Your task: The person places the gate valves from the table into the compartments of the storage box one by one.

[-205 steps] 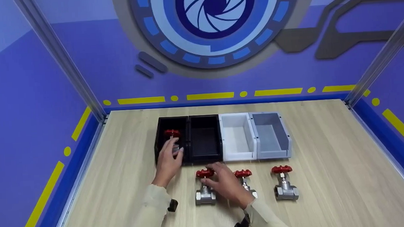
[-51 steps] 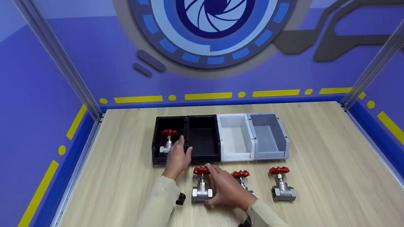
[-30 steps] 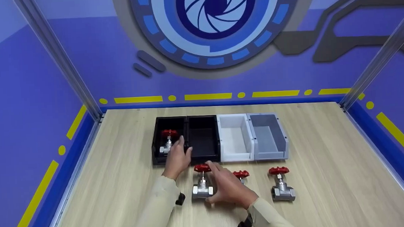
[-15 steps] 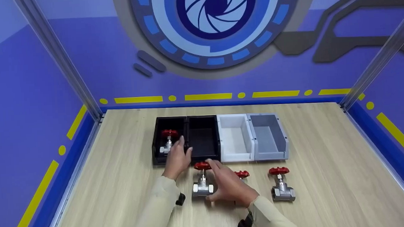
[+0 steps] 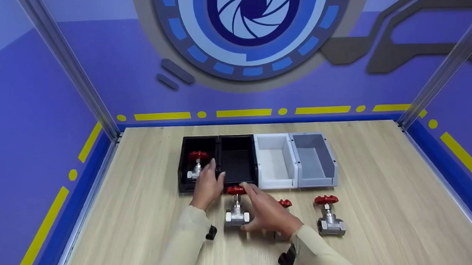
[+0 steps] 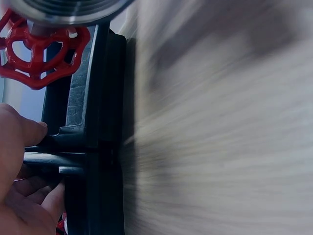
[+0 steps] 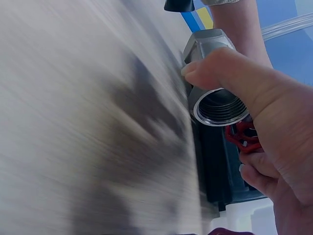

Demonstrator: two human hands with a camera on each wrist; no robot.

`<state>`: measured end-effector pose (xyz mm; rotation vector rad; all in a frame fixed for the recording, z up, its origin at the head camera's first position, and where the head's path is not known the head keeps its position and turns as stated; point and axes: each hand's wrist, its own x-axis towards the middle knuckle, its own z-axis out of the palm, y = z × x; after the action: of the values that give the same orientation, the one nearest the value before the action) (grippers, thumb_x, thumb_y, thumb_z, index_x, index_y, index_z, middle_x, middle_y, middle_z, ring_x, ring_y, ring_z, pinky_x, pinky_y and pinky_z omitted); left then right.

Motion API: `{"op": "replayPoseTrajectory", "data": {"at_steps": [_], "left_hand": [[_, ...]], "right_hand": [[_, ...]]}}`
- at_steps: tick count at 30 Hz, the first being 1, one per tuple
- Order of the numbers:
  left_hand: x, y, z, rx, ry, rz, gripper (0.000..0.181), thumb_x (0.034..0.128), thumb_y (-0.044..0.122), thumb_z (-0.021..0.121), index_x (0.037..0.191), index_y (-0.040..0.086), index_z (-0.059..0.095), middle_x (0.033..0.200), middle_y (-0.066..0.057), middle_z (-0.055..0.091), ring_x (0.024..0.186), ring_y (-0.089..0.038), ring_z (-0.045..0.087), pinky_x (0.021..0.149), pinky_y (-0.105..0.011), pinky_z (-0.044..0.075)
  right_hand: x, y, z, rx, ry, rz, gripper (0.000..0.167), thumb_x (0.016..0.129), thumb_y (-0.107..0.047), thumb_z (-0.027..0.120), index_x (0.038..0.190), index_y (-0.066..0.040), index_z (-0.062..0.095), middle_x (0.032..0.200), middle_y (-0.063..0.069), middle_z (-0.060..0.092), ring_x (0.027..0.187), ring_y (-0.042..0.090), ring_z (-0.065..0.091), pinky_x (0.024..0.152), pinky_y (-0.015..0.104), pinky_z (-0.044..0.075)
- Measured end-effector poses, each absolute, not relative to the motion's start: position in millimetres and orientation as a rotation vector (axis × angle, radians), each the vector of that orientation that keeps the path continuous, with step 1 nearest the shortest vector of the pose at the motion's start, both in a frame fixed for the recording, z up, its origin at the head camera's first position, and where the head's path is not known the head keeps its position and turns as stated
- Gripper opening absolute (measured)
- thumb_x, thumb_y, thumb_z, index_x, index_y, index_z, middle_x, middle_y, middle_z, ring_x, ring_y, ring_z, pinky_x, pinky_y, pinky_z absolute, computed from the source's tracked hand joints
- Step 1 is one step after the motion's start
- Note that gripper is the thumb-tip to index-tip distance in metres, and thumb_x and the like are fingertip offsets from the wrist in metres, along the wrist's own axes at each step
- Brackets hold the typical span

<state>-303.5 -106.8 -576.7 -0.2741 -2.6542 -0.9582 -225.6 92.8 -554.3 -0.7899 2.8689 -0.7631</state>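
Note:
In the head view my right hand [image 5: 270, 211] grips a steel valve with a red handwheel [image 5: 237, 216]. The fingers are at the wheel and the thumb is under the threaded body [image 7: 208, 44], which shows close up in the right wrist view. This valve is raised off the table just before the second black bin [image 5: 240, 184]. My left hand [image 5: 207, 188] pinches the adjoining walls of the two black bins, thumb on one side, fingers on the other. Inside the leftmost black bin [image 5: 187, 188] lies another valve [image 5: 197, 167], partly covered by that hand.
A white bin [image 5: 277, 184] and a grey bin [image 5: 318, 181] continue the row to the right. One valve [image 5: 330, 220] lies on the table at the right; another [image 5: 285, 203] is mostly hidden behind my right hand. Panels surround the table [image 5: 375, 173] at the back and sides.
Earlier my left hand was at the valve in the leftmost bin; it shifted right onto the bin walls and stayed. My right hand took hold of its valve, lifting it and bringing it toward the bins.

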Motion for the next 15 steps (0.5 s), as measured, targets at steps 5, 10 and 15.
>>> {"op": "replayPoseTrajectory", "data": {"at_steps": [5,10,15], "left_hand": [[-303.8,-106.4,-577.2,-0.275,-2.647,-0.965,0.057,0.0907,0.019,0.064,0.135,-0.011,0.048,0.122,-0.028,0.061,0.112,-0.042,0.06,0.097,-0.049,0.048],[-303.2,-106.0,-576.7,-0.273,-2.653,-0.971,0.057,0.0909,0.019,0.064,0.136,-0.011,0.047,0.123,-0.029,0.06,0.113,-0.042,0.059,0.097,-0.049,0.048],[-302.5,-106.1,-576.8,-0.271,-2.659,-0.961,0.057,0.0904,0.019,0.065,0.135,-0.011,0.048,0.122,-0.028,0.061,0.112,-0.042,0.06,0.097,-0.049,0.048]], "right_hand": [[-227.6,92.7,-552.7,-0.765,2.859,-0.756,0.122,0.06,-0.044,0.089,0.154,-0.011,0.019,0.152,0.018,0.036,0.127,0.033,0.052,0.103,0.044,0.047],[-230.1,91.7,-549.4,-0.75,2.869,-0.76,0.121,0.059,-0.042,0.09,0.153,-0.012,0.02,0.151,0.016,0.037,0.117,0.031,0.059,0.099,0.043,0.05],[-233.0,92.0,-546.4,-0.747,2.881,-0.764,0.119,0.059,-0.041,0.09,0.152,-0.013,0.022,0.15,0.015,0.038,0.109,0.029,0.062,0.095,0.042,0.052]]}}
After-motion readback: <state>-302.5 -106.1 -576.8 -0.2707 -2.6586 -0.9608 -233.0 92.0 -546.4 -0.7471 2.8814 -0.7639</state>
